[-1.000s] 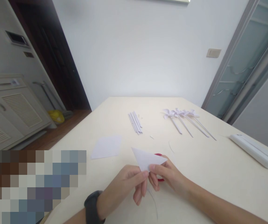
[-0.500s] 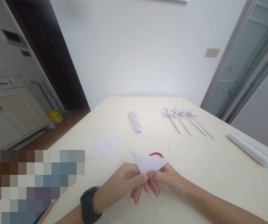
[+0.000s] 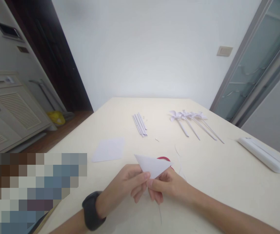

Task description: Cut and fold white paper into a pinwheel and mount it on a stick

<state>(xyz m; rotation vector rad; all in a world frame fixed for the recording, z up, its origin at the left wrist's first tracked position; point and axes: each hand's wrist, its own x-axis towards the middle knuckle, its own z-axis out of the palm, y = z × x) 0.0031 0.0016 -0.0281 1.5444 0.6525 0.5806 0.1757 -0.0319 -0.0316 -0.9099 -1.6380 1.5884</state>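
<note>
A white paper folded into a triangle is held just above the cream table. My left hand, with a black watch on its wrist, pinches the paper's lower corner. My right hand pinches the same corner from the right. Behind the paper, a red scissors handle shows on the table. A flat white paper square lies to the left.
A bundle of rolled paper sticks lies mid-table. Several white paper pinwheels lie to its right. A long white tray-like object sits at the right edge. Thin paper strips lie near the scissors. A cabinet stands at left.
Both hands have drawn slightly nearer and left with the folded triangle, and the fingers have shifted along its lower corner. The view has tilted a little.
</note>
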